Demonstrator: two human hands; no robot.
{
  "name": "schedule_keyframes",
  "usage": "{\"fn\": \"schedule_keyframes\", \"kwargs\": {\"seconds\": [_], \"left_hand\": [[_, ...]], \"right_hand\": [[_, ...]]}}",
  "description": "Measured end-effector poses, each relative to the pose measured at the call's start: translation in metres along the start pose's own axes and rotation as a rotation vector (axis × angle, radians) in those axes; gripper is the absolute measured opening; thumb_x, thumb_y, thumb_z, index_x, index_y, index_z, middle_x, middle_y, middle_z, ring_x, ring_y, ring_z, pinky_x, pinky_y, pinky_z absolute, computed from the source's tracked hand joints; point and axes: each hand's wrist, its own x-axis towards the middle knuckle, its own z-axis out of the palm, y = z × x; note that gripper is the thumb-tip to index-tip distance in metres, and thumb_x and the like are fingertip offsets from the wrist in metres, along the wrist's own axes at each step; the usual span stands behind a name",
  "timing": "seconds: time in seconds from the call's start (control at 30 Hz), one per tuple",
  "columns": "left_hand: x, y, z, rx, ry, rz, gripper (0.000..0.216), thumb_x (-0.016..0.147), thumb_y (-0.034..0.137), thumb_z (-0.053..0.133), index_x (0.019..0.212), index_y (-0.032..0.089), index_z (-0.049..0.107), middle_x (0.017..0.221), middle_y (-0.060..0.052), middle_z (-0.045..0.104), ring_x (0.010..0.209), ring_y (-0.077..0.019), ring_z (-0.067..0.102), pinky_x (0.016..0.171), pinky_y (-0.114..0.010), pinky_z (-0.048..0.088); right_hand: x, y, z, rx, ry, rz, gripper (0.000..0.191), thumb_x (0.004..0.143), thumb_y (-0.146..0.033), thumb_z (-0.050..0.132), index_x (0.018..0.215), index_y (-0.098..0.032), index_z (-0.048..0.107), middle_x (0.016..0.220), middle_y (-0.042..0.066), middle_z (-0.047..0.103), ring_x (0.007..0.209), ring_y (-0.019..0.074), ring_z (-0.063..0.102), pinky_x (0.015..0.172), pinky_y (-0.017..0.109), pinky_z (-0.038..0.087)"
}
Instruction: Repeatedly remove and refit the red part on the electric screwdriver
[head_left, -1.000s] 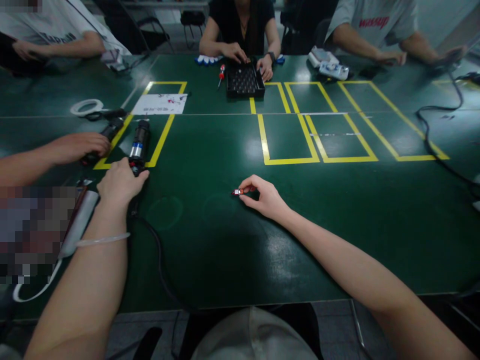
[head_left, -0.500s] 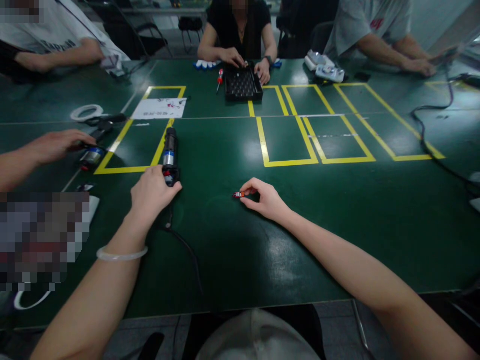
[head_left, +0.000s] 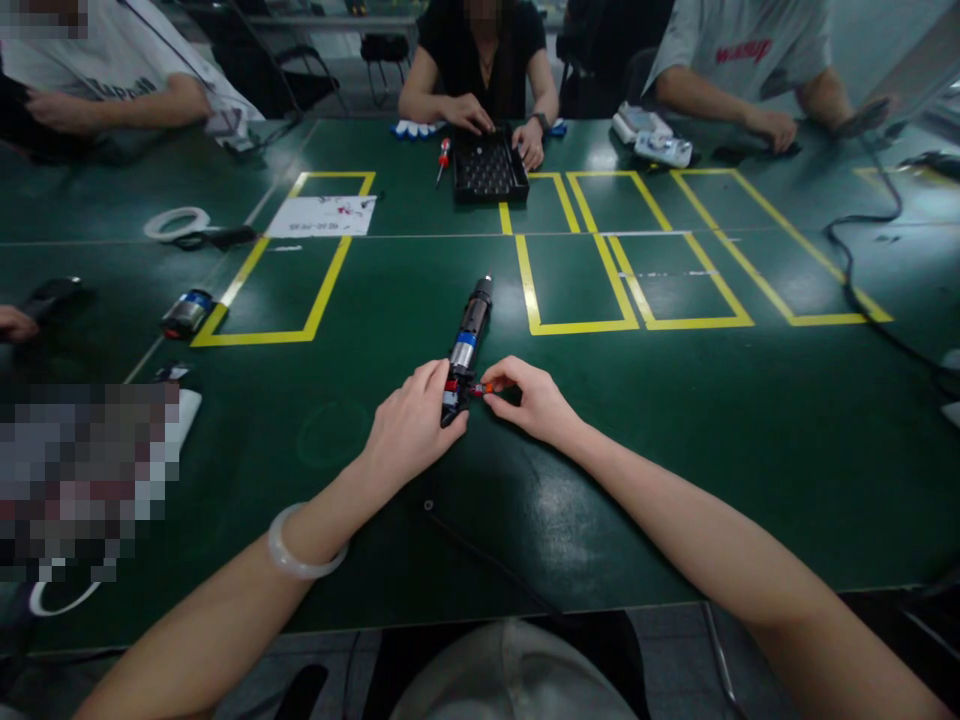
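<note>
My left hand (head_left: 411, 420) is wrapped round the rear of an electric screwdriver (head_left: 472, 322) with its casing off. Its dark nose points away from me, and a silver and blue motor section shows ahead of my fingers. In a pinch, my right hand (head_left: 532, 402) holds a small red and orange part (head_left: 481, 389) right beside the tool's rear end. Whether the two touch, I cannot tell. Nearer to me, a black cord (head_left: 495, 562) lies on the green table (head_left: 675, 450), with a small ring at its end.
At left lies another silver and blue motor (head_left: 187, 313), near a co-worker's hand (head_left: 16, 324) and a black object (head_left: 52, 298). A white sheet (head_left: 321, 216) and a white ring (head_left: 177, 224) lie farther back. Across the table, a person handles a black tray (head_left: 490, 190) beside a red screwdriver (head_left: 444, 158).
My left hand has brought the electric screwdriver rightward to the small part, tilting it. The right hand stays put. The cord has shifted right. The co-worker's hand at left has left the other motor.
</note>
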Motion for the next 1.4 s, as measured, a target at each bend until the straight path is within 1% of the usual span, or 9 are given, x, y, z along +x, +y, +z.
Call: {"fn": "schedule_keyframes", "kwargs": {"seconds": [0.13,0.23,0.4,0.53,0.8,0.97,1.2,1.3,1.4], "left_hand": [[-0.003,0.007,0.003,-0.008,0.002,0.050,0.064,0.088,0.039,0.056,0.144,0.015,0.039,0.141,-0.017,0.050,0.122,-0.0332,0.056,0.094,-0.041,0.051],[-0.003,0.007,0.003,-0.013,0.002,0.065,0.064,0.089,0.040,0.055,0.145,0.014,0.039,0.141,-0.018,0.050,0.122,-0.0327,0.055,0.096,-0.041,0.051],[-0.003,0.008,0.002,-0.012,-0.017,0.051,0.064,0.089,0.039,0.054,0.144,0.010,0.039,0.142,-0.019,0.048,0.123,-0.0324,0.055,0.100,-0.043,0.050],[-0.002,0.009,0.002,-0.005,-0.022,0.045,0.064,0.089,0.038,0.054,0.144,0.010,0.039,0.142,-0.018,0.048,0.123,-0.0314,0.055,0.101,-0.043,0.049],[-0.001,0.006,0.003,-0.048,-0.036,0.020,0.067,0.094,0.051,0.048,0.148,0.013,0.035,0.144,-0.016,0.047,0.124,-0.0303,0.054,0.093,-0.041,0.052],[0.002,0.001,0.002,-0.052,-0.037,-0.002,0.066,0.094,0.051,0.048,0.148,0.015,0.036,0.141,-0.014,0.048,0.119,-0.0286,0.057,0.089,-0.038,0.053],[0.006,-0.006,-0.004,0.046,-0.078,-0.005,0.063,0.096,0.047,0.047,0.151,0.018,0.034,0.137,-0.015,0.049,0.113,-0.0286,0.058,0.078,-0.034,0.053],[0.008,-0.010,-0.006,0.127,-0.057,-0.005,0.065,0.096,0.047,0.048,0.153,0.019,0.033,0.137,-0.015,0.048,0.109,-0.0295,0.058,0.079,-0.036,0.052],[0.013,-0.022,-0.007,0.188,-0.036,-0.040,0.065,0.096,0.047,0.047,0.153,0.021,0.032,0.137,-0.016,0.047,0.109,-0.0318,0.058,0.082,-0.039,0.052]], "right_hand": [[0.001,-0.001,0.000,-0.134,-0.055,0.014,0.012,0.079,-0.013,0.061,0.088,-0.020,0.056,0.085,0.002,0.059,0.079,0.0172,0.057,0.075,0.030,0.046],[0.001,0.000,0.001,-0.196,-0.115,0.000,0.013,0.081,-0.013,0.063,0.089,-0.020,0.056,0.086,0.003,0.060,0.082,0.0183,0.057,0.077,0.030,0.045],[0.000,0.002,0.001,-0.212,-0.114,-0.010,0.010,0.086,-0.017,0.065,0.093,-0.020,0.059,0.092,0.004,0.061,0.088,0.0193,0.058,0.080,0.030,0.045],[-0.001,0.001,0.003,-0.176,-0.115,0.006,0.012,0.085,-0.015,0.065,0.095,-0.019,0.060,0.091,0.004,0.060,0.085,0.0176,0.059,0.077,0.028,0.046],[-0.001,0.001,0.001,-0.171,-0.086,-0.008,0.010,0.084,-0.014,0.061,0.093,-0.019,0.061,0.088,0.002,0.069,0.083,0.0170,0.065,0.081,0.030,0.044],[-0.002,-0.002,-0.001,-0.163,-0.110,-0.033,0.013,0.083,-0.013,0.058,0.094,-0.019,0.061,0.088,0.002,0.070,0.083,0.0175,0.065,0.081,0.030,0.044],[-0.002,-0.004,-0.001,-0.144,-0.171,-0.079,0.019,0.085,-0.015,0.057,0.104,-0.020,0.059,0.102,0.006,0.069,0.096,0.0209,0.063,0.089,0.035,0.046],[-0.001,-0.003,-0.002,-0.130,-0.151,-0.084,0.019,0.086,-0.013,0.054,0.103,-0.019,0.058,0.104,0.007,0.068,0.098,0.0213,0.062,0.090,0.035,0.047],[-0.001,-0.002,-0.004,-0.121,-0.129,-0.057,0.017,0.086,-0.011,0.052,0.101,-0.018,0.059,0.102,0.008,0.067,0.095,0.0205,0.062,0.088,0.035,0.048]]}}
